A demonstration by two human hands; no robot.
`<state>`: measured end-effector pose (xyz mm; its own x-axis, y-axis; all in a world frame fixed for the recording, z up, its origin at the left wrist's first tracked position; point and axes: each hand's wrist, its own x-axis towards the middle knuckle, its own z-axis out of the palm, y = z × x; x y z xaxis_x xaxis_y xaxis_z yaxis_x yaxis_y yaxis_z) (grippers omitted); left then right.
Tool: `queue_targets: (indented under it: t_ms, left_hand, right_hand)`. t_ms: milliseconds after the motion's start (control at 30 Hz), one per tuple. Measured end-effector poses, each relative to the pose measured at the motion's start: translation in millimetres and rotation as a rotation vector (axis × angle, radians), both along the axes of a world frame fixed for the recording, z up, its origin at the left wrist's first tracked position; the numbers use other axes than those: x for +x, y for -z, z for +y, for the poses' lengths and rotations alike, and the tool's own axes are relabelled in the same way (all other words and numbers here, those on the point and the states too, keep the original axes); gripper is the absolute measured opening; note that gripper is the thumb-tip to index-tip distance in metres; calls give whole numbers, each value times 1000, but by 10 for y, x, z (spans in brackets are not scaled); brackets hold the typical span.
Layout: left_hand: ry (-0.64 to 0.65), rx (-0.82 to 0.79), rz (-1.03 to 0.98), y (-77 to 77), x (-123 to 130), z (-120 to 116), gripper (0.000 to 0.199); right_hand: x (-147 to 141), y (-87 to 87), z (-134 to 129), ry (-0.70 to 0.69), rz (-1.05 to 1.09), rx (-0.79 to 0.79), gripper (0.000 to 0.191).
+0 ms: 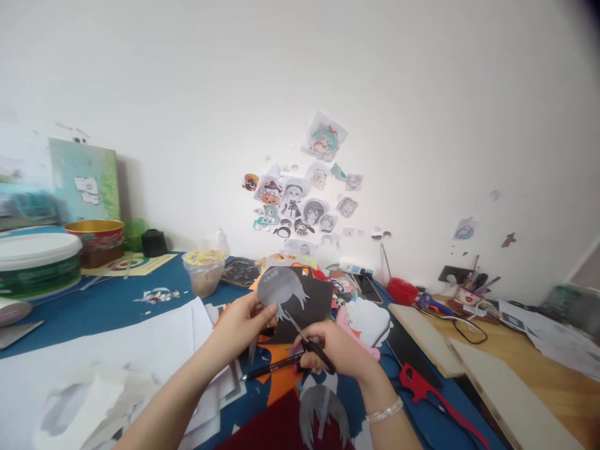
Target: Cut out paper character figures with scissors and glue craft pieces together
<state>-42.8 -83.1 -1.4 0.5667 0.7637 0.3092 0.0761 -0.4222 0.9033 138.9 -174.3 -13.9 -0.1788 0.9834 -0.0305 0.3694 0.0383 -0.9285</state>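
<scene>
My left hand (259, 317) is closed on a grey paper cutout (280, 289) shaped like a head of hair with jagged tips. In my right hand (328, 342) are black-handled scissors (315, 351), their blades reaching up to the cutout's lower edge. Behind the cutout lies a black sheet (321, 294). Below my hands, a black pen (272, 367) rests over orange paper (280, 382). A second grey hair-shaped cutout (309, 406), with a clear strip across it, lies on a dark red surface (267, 428) nearest me.
White sheets (154, 337) spread over the blue table (164, 275) at left. A plastic cup (205, 269) and a lidded tub (37, 262) stand farther back. Red-handled tool (429, 390) and pale boards (506, 387) lie at right. Stickers (294, 195) cover part of the wall.
</scene>
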Motion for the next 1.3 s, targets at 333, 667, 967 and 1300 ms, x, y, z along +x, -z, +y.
queue_targets:
  t_ms: [333, 667, 967, 1300]
  left_hand:
    - [-14, 3, 32, 34, 6, 3, 22]
    - [-44, -11, 15, -13, 26, -40, 24]
    - [-59, 4, 21, 3, 22, -43, 21]
    - [-74, 51, 67, 59, 46, -30, 18]
  right_hand:
    - [-29, 42, 25, -30, 82, -19, 50]
    - [-50, 58, 38, -1, 33, 20, 47]
    - [-85, 74, 36, -2, 80, 34, 47]
    - [-129, 69, 37, -73, 65, 98, 52]
